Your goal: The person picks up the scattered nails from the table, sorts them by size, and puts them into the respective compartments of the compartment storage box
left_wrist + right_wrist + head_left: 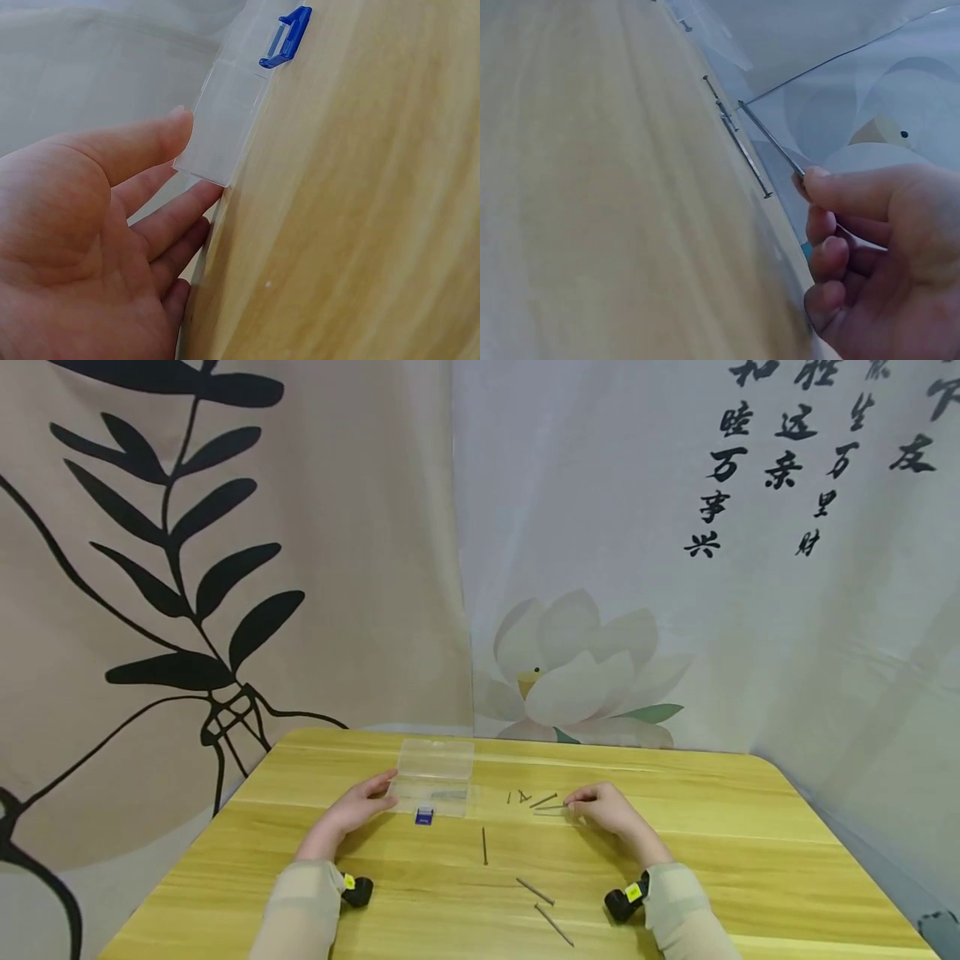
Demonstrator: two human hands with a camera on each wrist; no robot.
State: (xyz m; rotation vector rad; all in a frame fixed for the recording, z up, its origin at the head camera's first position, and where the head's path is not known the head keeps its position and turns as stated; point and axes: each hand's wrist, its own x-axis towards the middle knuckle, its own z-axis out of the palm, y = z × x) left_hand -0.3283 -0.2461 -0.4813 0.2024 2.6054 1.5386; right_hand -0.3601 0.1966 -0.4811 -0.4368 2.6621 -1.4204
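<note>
A clear plastic box (430,808) with its lid (437,758) raised and a blue latch (289,41) stands left of the table's middle. Thin slivers show inside it, too faint to name. My left hand (360,806) is at the box's left end, thumb and fingers fairly straight, fingertips right at its wall (217,124). My right hand (603,810) pinches a nail (771,139) between thumb and forefinger, the nail's length pointing left toward the box. Just beside it on the table lies another long nail (744,156), with several smaller ones further left.
A single nail (484,846) lies in front of the box. Two long nails, one behind (536,891) and one in front (554,926), lie nearer the table's front edge. A printed cloth (360,568) hangs behind the wooden table (420,893).
</note>
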